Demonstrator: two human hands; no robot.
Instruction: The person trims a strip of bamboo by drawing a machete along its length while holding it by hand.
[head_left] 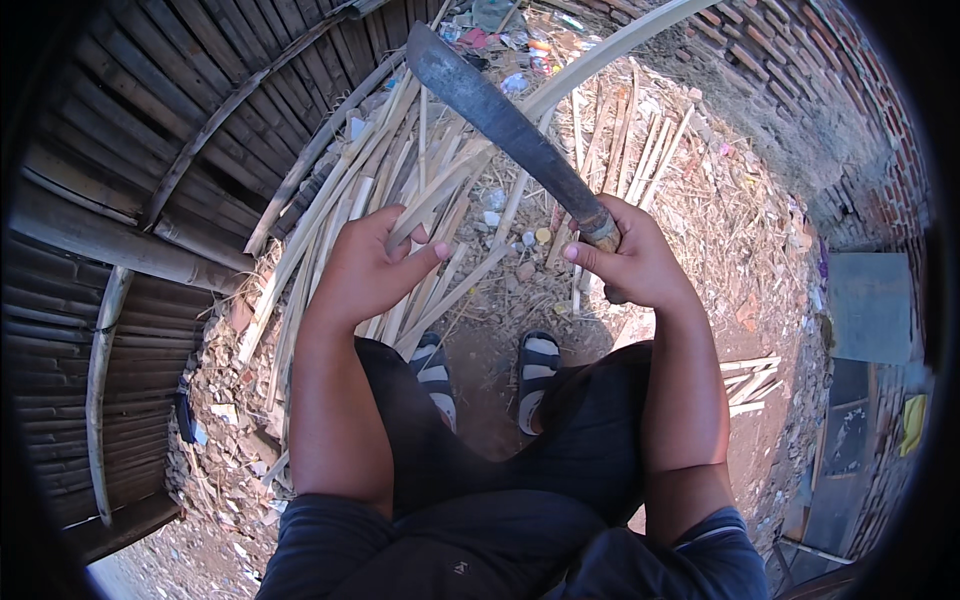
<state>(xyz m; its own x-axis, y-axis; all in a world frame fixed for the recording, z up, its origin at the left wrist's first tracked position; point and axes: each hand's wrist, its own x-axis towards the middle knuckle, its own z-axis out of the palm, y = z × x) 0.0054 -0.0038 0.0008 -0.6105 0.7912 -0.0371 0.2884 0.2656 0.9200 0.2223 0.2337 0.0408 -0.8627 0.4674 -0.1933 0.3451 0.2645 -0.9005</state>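
Observation:
My right hand [640, 252] is wrapped round the handle of a machete [505, 122], thumb along the grip. Its dark, broad blade slants up and to the left, the rounded tip at the far end. My left hand [368, 262] has its fingers curled round the near end of a long, pale bamboo strip [575, 80], while the thumb sticks out to the right. From there the strip runs up and to the right, bending toward the top edge. The blade crosses over it in the picture; whether they touch I cannot tell.
Many split bamboo strips [345, 225] lie heaped at the left, with more strips [650, 150] ahead to the right. A bamboo wall [110, 190] stands left, a brick wall [790, 50] right. A short stack of sticks [748, 383] and scattered litter lie on the ground.

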